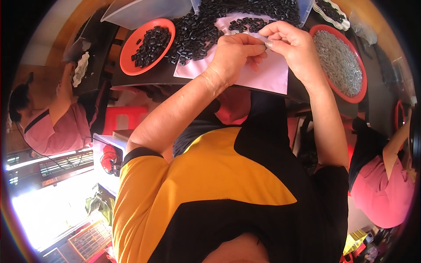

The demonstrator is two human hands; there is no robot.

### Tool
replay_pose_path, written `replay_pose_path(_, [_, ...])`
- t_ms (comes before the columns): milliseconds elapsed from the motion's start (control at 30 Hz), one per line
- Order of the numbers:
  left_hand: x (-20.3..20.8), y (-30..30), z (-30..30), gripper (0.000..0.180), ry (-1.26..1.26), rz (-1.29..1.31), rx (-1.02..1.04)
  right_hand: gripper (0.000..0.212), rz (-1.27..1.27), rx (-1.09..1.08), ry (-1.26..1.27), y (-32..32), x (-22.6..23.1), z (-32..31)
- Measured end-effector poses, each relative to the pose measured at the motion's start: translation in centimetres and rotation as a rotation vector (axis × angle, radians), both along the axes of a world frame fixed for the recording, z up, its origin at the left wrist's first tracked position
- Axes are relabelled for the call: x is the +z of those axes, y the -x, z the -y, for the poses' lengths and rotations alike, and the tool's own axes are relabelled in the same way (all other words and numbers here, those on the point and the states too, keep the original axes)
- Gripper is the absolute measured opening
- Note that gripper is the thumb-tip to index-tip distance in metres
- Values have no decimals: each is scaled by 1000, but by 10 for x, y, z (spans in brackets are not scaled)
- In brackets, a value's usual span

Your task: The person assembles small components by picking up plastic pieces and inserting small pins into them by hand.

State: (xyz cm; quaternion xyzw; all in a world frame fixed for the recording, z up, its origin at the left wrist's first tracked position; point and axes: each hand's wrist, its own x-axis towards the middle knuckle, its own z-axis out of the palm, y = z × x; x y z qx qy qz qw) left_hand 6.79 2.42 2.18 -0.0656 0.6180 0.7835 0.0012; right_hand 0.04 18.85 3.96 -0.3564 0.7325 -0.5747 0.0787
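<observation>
My left hand and my right hand meet above a pink sheet at the table's near edge. Thumb and fingers are pinched together on each hand, fingertips almost touching. Whatever sits between them is too small to make out. Small black plastic pieces lie heaped behind and to the left of my hands, some on the sheet. Left of the heap, a red bowl holds more black pieces. Beside my right wrist, a red tray is filled with small clear pieces.
A translucent plastic bin lies open at the back, black pieces spilling from it. At the far right stands a white dish of black pieces, near a clear plastic bag. Co-workers in pink sit on the left and right.
</observation>
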Motion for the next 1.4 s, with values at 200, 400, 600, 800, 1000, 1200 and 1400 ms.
replay_pose_path(200, [-5,-12,13,16,-188,27,12,21,-176,-70,1,-22,3,16])
replay_pose_path(400, [-9,-14,14,11,-336,-35,61,25,-215,-161,19,-31,-2,20])
replay_pose_path(600, [-2,-15,16,11,-363,-22,-29,21,-314,-152,35,-28,-6,20])
replay_pose_path(800, [-5,-6,26,18,-87,-60,82,9,-216,-191,-30,-4,-8,13])
replay_pose_path(1000, [-23,-8,30,16,-28,-115,114,16,-774,-372,-394,13,-20,29])
replay_pose_path(1200, [-28,-12,31,12,-42,-199,121,13,-992,-287,-654,16,-33,47])
replay_pose_path(1400, [-25,-15,30,12,-67,-226,105,13,-985,-237,-565,19,-36,42])
